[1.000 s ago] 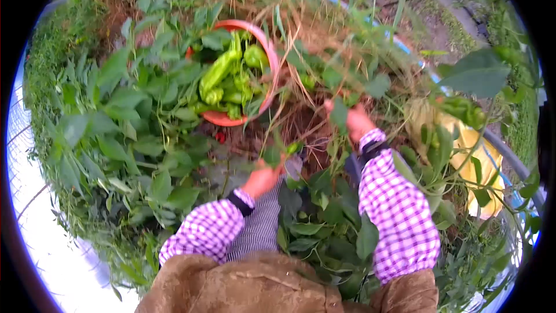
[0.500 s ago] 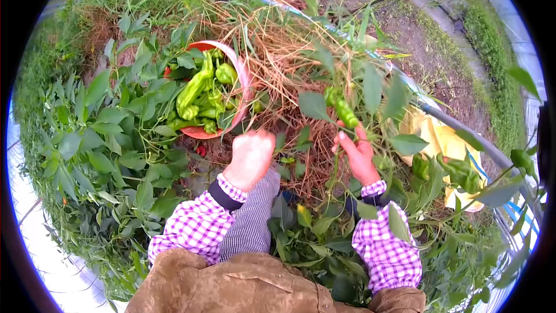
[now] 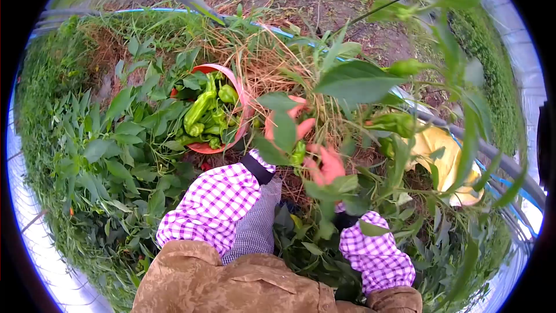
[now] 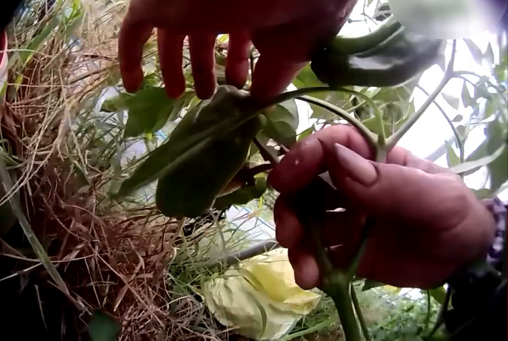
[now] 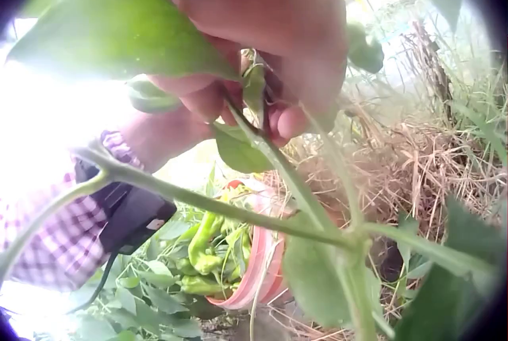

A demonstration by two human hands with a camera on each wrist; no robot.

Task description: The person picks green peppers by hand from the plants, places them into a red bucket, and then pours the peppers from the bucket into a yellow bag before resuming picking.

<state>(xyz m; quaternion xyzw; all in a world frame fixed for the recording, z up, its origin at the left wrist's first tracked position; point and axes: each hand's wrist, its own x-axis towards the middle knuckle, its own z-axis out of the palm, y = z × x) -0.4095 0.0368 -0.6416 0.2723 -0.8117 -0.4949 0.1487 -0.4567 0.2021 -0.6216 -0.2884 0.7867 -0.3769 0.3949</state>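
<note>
My right hand [image 3: 326, 165] pinches a green stem [image 4: 343, 309] of a pepper plant between thumb and fingers. Just left of it is my left hand [image 3: 289, 120], its fingers spread and partly hidden by leaves in the head view. In the left wrist view, the fingers of the left hand [image 4: 238, 15] reach down to the top of a hanging green pepper [image 4: 210, 158]. Another dark green pepper [image 4: 373, 57] hangs beside that hand. The head view has a small green pepper [image 3: 298, 153] between both hands.
A reddish bucket [image 3: 246, 107] holding several green peppers [image 3: 200, 110] stands among leaves at the left. Dry straw [image 3: 260, 64] covers ground beyond the hands. A yellow sheet [image 3: 434, 153] lies at the right, near a grey pipe [image 3: 498, 159]. Large leaves [image 3: 362, 86] hang close to the camera.
My left hand dropped low, then came up as a fist and has now moved right with fingers spread beside the right hand. The right hand has moved left, bringing the branch inward.
</note>
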